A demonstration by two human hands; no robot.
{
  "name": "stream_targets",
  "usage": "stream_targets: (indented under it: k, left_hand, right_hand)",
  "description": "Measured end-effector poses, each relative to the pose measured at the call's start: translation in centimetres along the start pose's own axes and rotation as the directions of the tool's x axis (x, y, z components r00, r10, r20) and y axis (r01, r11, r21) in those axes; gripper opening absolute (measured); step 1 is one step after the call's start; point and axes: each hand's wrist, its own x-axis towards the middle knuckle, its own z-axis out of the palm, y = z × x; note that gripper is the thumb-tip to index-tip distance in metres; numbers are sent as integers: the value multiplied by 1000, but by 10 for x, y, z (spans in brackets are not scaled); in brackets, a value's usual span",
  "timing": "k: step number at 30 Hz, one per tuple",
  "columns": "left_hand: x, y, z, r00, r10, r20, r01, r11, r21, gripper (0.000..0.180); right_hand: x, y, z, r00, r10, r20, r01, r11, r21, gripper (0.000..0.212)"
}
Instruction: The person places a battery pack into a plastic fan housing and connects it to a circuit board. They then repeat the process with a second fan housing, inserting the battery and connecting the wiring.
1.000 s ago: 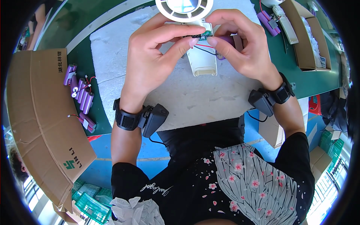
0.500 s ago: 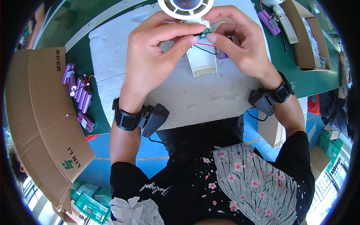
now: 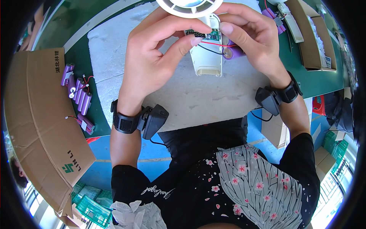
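A white fan point(image 3: 189, 15) with a round grille and an opened handle shell point(image 3: 207, 63) lies in front of me. My left hand point(image 3: 162, 47) pinches a small green circuit board point(image 3: 214, 35) with a dark display over the shell, thumb below and forefinger above. A red and a black wire run from the board's area to a purple battery cell point(image 3: 234, 52), which lies beside the shell, partly under my right hand point(image 3: 253, 36). That hand's thumb is lifted beside the board's right end, apart from the forefinger, which reaches behind the fan head; its other fingers are curled and partly hidden.
A pale foam sheet point(image 3: 171, 103) covers the green table. Several purple battery packs point(image 3: 81, 95) lie left, beside a large cardboard box point(image 3: 42, 110). At the right are another battery pack point(image 3: 275, 19), a white shell point(image 3: 291, 24) and an open carton point(image 3: 310, 38).
My right thumb has come off the circuit board and moved up and right. More of the board and battery shows. The fan head has shifted slightly up; my left hand still pinches the board.
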Motion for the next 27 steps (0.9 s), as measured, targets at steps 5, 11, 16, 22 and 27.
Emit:
stream_targets:
  k: [5,11,16,22,27]
  left_hand:
    - [5,3,1,996,78,37,-79,996,31,22]
    - [4,6,3,999,27,-24,-27,1000,-6,23]
    - [6,5,4,998,53,-14,-54,998,-39,24]
    - [6,5,5,998,59,-14,-59,998,-19,23]
    - [6,6,5,999,35,-10,-35,999,10,22]
  right_hand:
    - [10,5,-5,993,-116,32,120,983,-138,36]
    - [13,1,-2,955,-254,155,256,967,10,39]
    - [4,-4,-3,999,-45,15,46,996,-80,39]
    - [26,26,-16,937,-310,159,316,949,-14,39]
    - [51,56,-26,539,-780,318,748,617,246,36]
